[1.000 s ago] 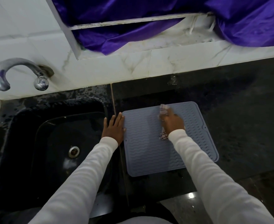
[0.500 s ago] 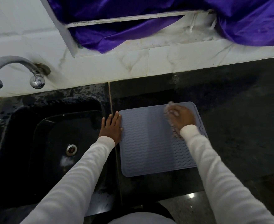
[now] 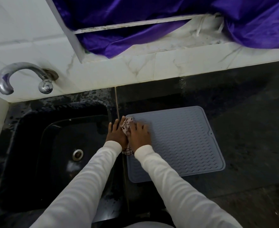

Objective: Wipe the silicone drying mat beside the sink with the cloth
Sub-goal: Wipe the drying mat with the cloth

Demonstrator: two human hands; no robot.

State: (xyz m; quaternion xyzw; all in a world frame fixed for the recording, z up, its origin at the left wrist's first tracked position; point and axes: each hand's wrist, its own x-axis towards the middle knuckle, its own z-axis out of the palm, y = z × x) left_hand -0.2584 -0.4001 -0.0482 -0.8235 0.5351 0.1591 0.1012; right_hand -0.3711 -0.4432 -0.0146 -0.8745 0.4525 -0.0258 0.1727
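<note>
A grey ribbed silicone drying mat (image 3: 181, 142) lies flat on the dark counter just right of the sink. My right hand (image 3: 139, 134) presses a checked cloth (image 3: 127, 125) onto the mat's far left corner, fingers spread flat over it; part of the cloth sticks out under my wrist. My left hand (image 3: 115, 134) lies flat with straight fingers on the counter at the mat's left edge, right beside my right hand.
A black sink (image 3: 53, 153) with a metal drain (image 3: 77, 154) sits to the left, under a curved chrome tap (image 3: 20, 74). The dark counter (image 3: 250, 129) stretches right. White tiles (image 3: 168, 66) and a purple curtain (image 3: 152, 18) are behind.
My right hand has swept the cloth from the mat's far right side across to its far left corner, beside my left hand. My left hand has stayed at the mat's edge.
</note>
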